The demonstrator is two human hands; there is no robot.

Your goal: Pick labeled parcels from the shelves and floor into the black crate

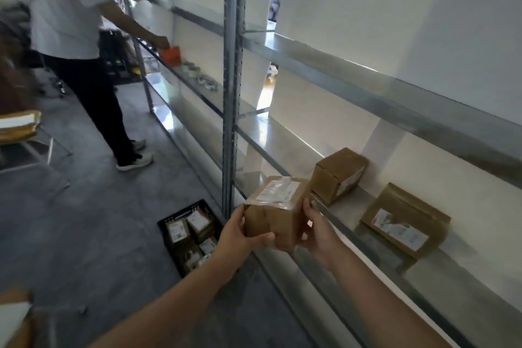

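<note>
One long metal shelf (395, 87) is running along my right, carrying two more boxes (339, 175). Down on the floor, the black crate (180, 210) is sitting below and left of my hands, partly filled. I am holding the labeled parcel (275, 215) in the air just off the shelf edge, label up; I cannot tell its long axis. The left hand (240, 234) is gripping one side, the right hand (316, 227) the other. I am judging the left nearer the crate.
</note>
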